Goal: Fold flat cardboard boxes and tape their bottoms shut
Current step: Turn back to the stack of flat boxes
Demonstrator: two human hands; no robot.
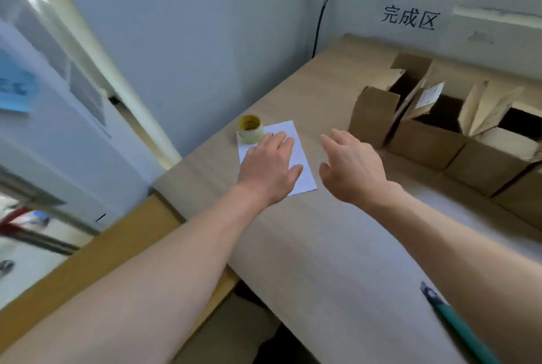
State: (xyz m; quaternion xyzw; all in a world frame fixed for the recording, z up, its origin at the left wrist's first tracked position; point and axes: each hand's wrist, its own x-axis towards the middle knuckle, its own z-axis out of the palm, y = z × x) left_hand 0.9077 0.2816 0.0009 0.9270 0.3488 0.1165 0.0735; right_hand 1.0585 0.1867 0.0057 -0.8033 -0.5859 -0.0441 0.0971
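A pale, cardboard-coloured surface [322,246] fills a corner of a room with bluish-white walls. Nearest the camera, at the right edge, a teal-handled tool [457,325] with a dark tip lies on the surface beside the right forearm; what kind of tool it is cannot be told.

Both bare arms reach forward. The left hand [269,167] is spread flat, palm down, over a white sheet [305,179] and grips nothing; whether it presses on the sheet or hovers over it cannot be told. The right hand [355,167] is open too, fingers loosely apart, held above the bare surface and empty.

Just beyond the left fingertips a tape roll [250,129] stands on its side edge at the sheet's far corner, its yellowish core facing up.

Farther right, three boxes [425,143] stand in a row, touching one another, near the right hand. They are already set up, top flaps raised and open. Their insides show only dark shadow, so any contents cannot be told.

On the far wall above them a sign [410,17] reads 完成区, and a black cable [318,29] runs down the corner.
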